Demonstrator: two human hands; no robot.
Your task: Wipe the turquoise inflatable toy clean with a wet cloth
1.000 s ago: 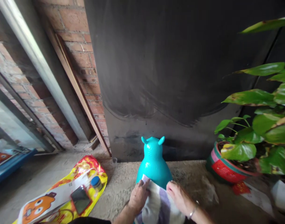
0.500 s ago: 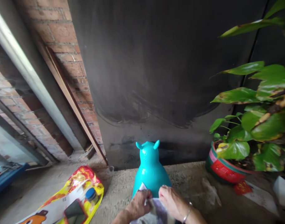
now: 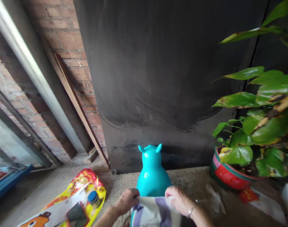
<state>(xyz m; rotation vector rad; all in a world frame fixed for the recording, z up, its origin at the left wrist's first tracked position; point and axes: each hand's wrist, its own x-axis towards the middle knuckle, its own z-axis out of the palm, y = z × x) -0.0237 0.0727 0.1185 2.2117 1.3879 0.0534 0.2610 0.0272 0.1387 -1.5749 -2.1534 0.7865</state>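
A striped cloth (image 3: 150, 209), white and purple, is stretched between my two hands at the bottom of the head view. My left hand (image 3: 128, 200) pinches its upper left corner, and my right hand (image 3: 178, 200), with a bangle on the wrist, grips the upper right edge. Just beyond the cloth stands a glossy turquoise inflatable animal (image 3: 152, 176) with two small ears on top. The cloth hides its lower part; whether the two touch I cannot tell.
On the floor at left lies a yellow and red bag (image 3: 86, 179), with a phone (image 3: 77, 216) and a blue-capped bottle (image 3: 93, 198) on it. A dark panel (image 3: 158, 78) stands behind. At right is a potted plant (image 3: 231, 176); a wooden strip (image 3: 80, 107) leans on bricks.
My hands have moved apart, the left one farther left. The cloth, bunched between them before, is now spread wide with a straight upper edge. The view has shifted slightly.
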